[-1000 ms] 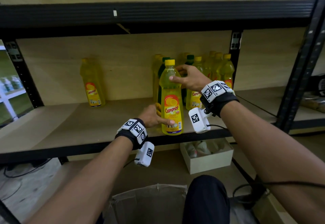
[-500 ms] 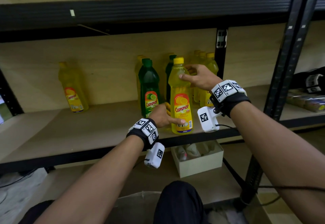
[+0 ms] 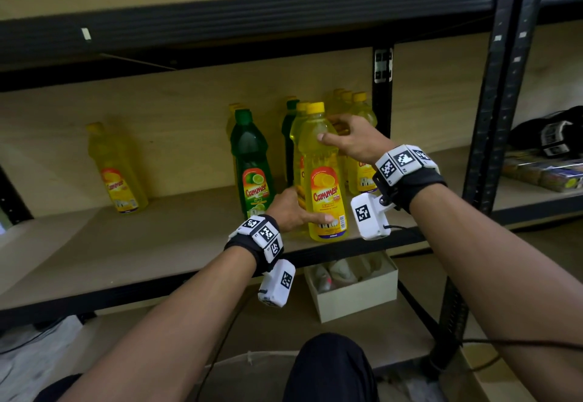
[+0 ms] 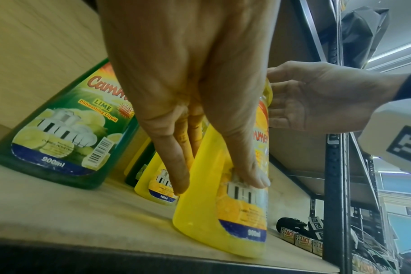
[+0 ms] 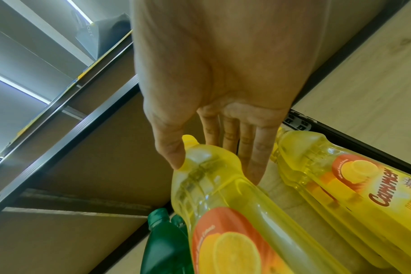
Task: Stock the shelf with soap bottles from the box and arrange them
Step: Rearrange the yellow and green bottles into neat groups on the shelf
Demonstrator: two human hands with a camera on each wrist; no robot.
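A yellow lemon soap bottle (image 3: pixel 325 177) stands near the front edge of the wooden shelf (image 3: pixel 126 243). My left hand (image 3: pixel 296 212) grips its lower part, thumb across the label (image 4: pixel 244 194) and fingers behind. My right hand (image 3: pixel 350 139) holds its shoulder below the cap, thumb in front and fingers behind (image 5: pixel 251 148). A green lime bottle (image 3: pixel 250 165) stands just to its left. More yellow bottles (image 3: pixel 359 123) and another green one stand behind and to the right. A second yellow bottle (image 3: pixel 298 136) is right behind the held one.
One lone yellow bottle (image 3: pixel 118 171) stands far left at the back wall. A black upright post (image 3: pixel 381 101) bounds the bay on the right, with the upper shelf beam (image 3: pixel 252 22) overhead. A small white box (image 3: pixel 353 288) sits below the shelf. Packets (image 3: pixel 542 174) lie on the neighbouring shelf.
Both hands have slid the yellow bottle to the right along the shelf front, uncovering the green lime bottle. The view has turned right as well.
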